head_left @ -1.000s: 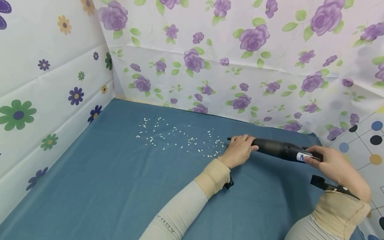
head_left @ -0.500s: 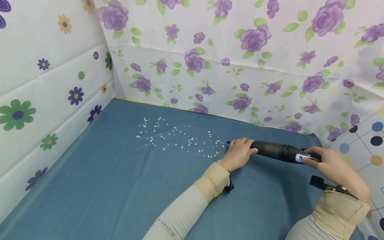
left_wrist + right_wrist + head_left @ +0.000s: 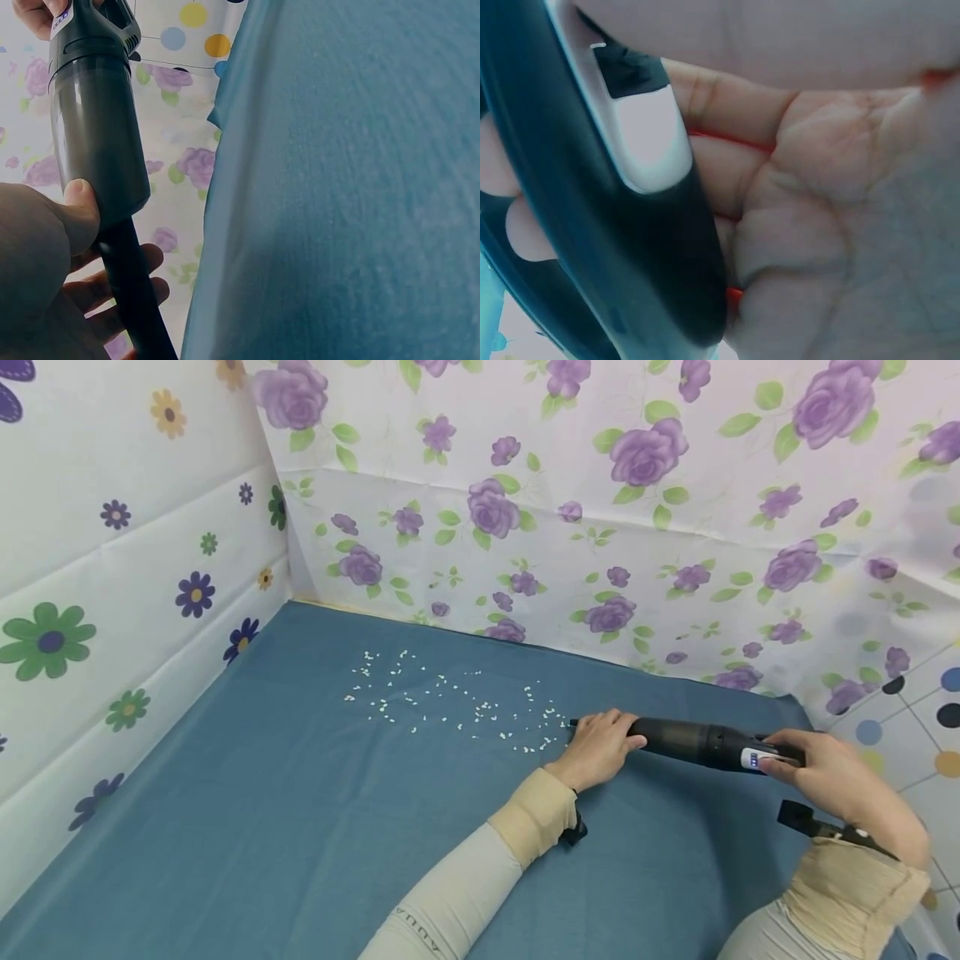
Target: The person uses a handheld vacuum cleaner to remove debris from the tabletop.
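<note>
A black handheld vacuum cleaner (image 3: 675, 741) is held level above the blue cloth by both hands. My right hand (image 3: 843, 772) grips its handle at the rear, thumb beside the white panel, and in the right wrist view the fingers (image 3: 532, 229) wrap round the handle. Around the front, where the slim nozzle (image 3: 131, 281) meets the clear dust cup (image 3: 97, 135), my left hand (image 3: 598, 747) holds on, thumb on the cup and fingers behind the nozzle. The nozzle tip points left at scattered white crumbs (image 3: 480, 710), close to their right edge.
Blue cloth (image 3: 262, 827) covers the table. A purple-flowered sheet (image 3: 491, 510) hangs along the back edge, another flowered sheet (image 3: 150, 577) stands at the left, and a dotted sheet (image 3: 937, 777) at the right.
The vacuum cleaner's front and my left hand have dipped slightly toward the cloth. The head view has shifted a little; the crumbs look much the same.
</note>
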`<state>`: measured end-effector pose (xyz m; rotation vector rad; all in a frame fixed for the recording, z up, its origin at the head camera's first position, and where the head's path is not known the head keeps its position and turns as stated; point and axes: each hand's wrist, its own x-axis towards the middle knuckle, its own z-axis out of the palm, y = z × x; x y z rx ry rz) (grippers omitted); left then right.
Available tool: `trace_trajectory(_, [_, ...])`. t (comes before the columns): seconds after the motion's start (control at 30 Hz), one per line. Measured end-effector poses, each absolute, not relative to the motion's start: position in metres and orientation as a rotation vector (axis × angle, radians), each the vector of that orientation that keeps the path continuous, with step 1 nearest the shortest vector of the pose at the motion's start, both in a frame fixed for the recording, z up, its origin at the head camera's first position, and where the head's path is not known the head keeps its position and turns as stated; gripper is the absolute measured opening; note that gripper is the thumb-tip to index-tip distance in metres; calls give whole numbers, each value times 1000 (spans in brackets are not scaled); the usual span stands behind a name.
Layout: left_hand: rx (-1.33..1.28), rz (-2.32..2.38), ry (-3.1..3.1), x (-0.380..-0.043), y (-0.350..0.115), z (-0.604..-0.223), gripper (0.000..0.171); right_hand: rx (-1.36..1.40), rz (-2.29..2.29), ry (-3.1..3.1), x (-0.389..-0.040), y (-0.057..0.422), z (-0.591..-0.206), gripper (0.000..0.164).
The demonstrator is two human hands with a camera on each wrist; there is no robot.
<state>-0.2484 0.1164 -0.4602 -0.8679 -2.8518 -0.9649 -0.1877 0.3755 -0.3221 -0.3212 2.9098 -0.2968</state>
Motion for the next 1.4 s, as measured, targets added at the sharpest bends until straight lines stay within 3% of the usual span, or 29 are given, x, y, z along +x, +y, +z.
trace_trajectory(1.4, [-891,-1022,-2911,-250,108,-463,47,-336,-304,2902,-194,367,-327,45])
